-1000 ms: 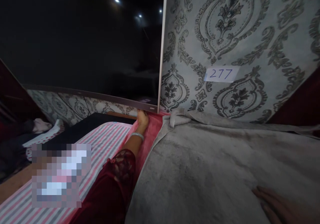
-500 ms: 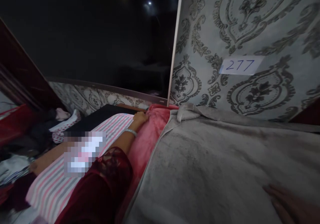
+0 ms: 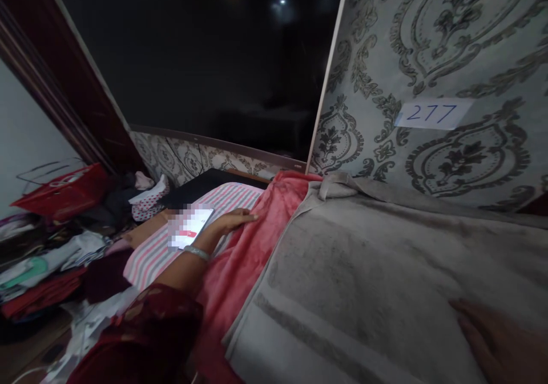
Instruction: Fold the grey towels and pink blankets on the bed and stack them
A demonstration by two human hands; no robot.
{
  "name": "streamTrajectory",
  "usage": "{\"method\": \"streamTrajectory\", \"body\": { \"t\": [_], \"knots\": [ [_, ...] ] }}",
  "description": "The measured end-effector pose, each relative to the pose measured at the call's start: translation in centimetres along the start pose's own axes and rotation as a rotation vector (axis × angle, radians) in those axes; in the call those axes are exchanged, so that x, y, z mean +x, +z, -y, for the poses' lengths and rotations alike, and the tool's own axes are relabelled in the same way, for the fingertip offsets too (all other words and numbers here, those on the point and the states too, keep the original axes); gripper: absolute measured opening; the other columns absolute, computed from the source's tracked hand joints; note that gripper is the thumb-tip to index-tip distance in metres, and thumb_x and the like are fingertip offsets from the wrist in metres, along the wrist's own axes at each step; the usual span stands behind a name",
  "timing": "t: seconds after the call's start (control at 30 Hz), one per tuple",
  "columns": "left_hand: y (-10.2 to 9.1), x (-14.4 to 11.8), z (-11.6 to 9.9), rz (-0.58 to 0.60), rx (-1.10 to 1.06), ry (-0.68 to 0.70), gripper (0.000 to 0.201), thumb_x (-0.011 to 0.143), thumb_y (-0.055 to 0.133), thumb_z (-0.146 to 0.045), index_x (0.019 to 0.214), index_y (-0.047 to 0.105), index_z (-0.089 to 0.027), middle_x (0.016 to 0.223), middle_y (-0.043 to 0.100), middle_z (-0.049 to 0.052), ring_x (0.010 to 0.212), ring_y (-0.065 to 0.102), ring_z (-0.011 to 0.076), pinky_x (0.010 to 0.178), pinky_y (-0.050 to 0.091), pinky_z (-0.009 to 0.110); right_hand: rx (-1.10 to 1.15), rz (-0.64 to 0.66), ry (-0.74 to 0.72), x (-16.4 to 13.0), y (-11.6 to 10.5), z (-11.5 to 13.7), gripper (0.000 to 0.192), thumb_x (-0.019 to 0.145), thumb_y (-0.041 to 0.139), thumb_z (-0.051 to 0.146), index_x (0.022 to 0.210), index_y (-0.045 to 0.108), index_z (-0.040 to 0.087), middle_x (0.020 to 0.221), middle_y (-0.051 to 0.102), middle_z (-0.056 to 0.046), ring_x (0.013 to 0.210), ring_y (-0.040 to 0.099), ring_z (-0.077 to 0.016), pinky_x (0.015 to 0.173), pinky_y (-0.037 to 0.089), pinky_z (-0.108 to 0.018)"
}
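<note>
My left hand (image 3: 231, 222) lay open and flat, fingers stretched toward the wall, resting where the pink blanket (image 3: 252, 247) met the striped sheet (image 3: 162, 247), with a silver bangle (image 3: 196, 252) at the wrist and a phone (image 3: 190, 227) with a blurred screen just beside it. To the right, my right hand (image 3: 496, 344) pressed flat, fingers spread, on the grey blanket (image 3: 363, 281). The frame's corner cut that hand off, and the clutter at far left was too dim to make out.

Left hand (image 3: 231, 222) stretched forward, palm down, fingers flat, no grip; right hand (image 3: 500, 344) spread flat, fingers extended.
</note>
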State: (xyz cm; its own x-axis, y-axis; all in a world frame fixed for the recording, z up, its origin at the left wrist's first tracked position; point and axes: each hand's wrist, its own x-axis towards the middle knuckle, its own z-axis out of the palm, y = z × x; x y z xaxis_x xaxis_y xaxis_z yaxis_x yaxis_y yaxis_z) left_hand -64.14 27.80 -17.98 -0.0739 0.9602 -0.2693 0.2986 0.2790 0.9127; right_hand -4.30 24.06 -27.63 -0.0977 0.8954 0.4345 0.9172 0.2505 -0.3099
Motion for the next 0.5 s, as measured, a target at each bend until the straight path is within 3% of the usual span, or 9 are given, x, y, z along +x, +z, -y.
{"method": "streamTrajectory", "body": {
  "t": [0.13, 0.2, 0.37, 0.5],
  "knots": [
    [-0.6, -5.8, 1.4, 0.055, 0.213, 0.025, 0.058, 0.058, 0.078, -0.071, 0.076, 0.061, -0.019, 0.065, 0.057, -0.002, 0.067, 0.055, 0.0171, 0.06, 0.04, 0.027, -0.037, 0.032, 0.007, 0.3, -0.8, 1.1, 0.069, 0.086, 0.026, 0.065, 0.097, 0.075, 0.018, 0.107, 0.075, -0.015, 0.103, 0.07, -0.0379, 0.095, 0.054, -0.057],
    [-0.5, -8.4, 1.9, 0.057, 0.269, 0.03, 0.059, 0.059, 0.077, -0.072, 0.081, 0.063, -0.019, 0.074, 0.062, 0.001, 0.073, 0.058, 0.0197, 0.062, 0.042, 0.028, -0.044, 0.022, 0.018, 0.3, -0.9, 1.3, 0.069, 0.085, 0.024, 0.065, 0.097, 0.074, 0.019, 0.108, 0.075, -0.015, 0.104, 0.069, -0.0376, 0.096, 0.053, -0.056],
    [0.4, -13.6, 3.4, -0.127, 0.321, 0.056, 0.073, 0.068, 0.071, -0.063, 0.123, 0.06, -0.016, 0.117, 0.071, 0.011, 0.103, 0.065, 0.029, 0.087, 0.051, 0.035, -0.031, 0.028, 0.006, 0.3, -1.1, 1.7, 0.064, 0.085, 0.026, 0.062, 0.097, 0.072, 0.02, 0.108, 0.074, -0.014, 0.106, 0.068, -0.0367, 0.096, 0.052, -0.054],
    [0.1, -16.3, 5.0, -0.305, 0.521, 0.086, 0.054, 0.08, 0.061, -0.038, 0.13, 0.059, -0.017, 0.124, 0.07, 0.012, 0.113, 0.064, 0.0285, 0.098, 0.047, 0.038, -0.04, 0.045, -0.002, 0.5, -1.8, 2.4, 0.057, 0.084, 0.028, 0.058, 0.094, 0.072, 0.021, 0.105, 0.075, -0.014, 0.103, 0.069, -0.0357, 0.095, 0.052, -0.052]
  ]
}}
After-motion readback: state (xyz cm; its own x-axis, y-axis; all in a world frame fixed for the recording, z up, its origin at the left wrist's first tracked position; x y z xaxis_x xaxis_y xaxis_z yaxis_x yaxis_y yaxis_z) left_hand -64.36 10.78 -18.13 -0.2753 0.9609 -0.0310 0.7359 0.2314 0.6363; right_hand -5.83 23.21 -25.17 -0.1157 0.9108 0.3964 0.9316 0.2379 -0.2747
